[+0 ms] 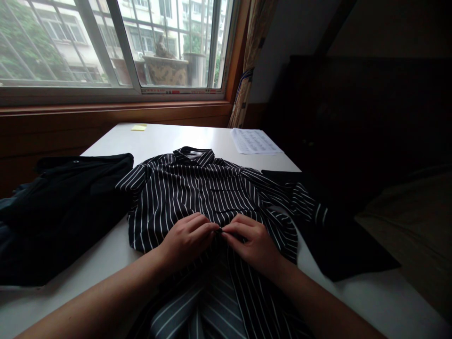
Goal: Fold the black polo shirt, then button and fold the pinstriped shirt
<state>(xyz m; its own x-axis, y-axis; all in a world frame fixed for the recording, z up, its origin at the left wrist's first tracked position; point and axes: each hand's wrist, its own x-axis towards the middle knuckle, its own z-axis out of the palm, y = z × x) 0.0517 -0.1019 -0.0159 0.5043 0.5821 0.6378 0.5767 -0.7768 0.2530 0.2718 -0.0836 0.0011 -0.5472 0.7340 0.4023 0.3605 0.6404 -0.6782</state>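
Observation:
A black shirt with white stripes point(226, 193) lies face up in front of me, its collar toward the window. Its upper front looks closed, while the lower front falls open toward me and shows the paler inside. My left hand point(190, 235) pinches the shirt's front edge at the middle. Right beside it, my right hand point(249, 238) pinches the same spot, fingertips almost meeting. A tiny dark bit shows between the fingertips, too small to tell whether it is a button. The sleeve on the right stretches outward, bent.
Dark folded clothing point(70, 207) lies at the left of the white table point(169, 136). Black cloth point(349, 245) hangs over the right edge, partly under the sleeve. Printed sheets point(256, 141) and a yellow sticky note point(139, 127) lie at the back, before a barred window point(137, 47).

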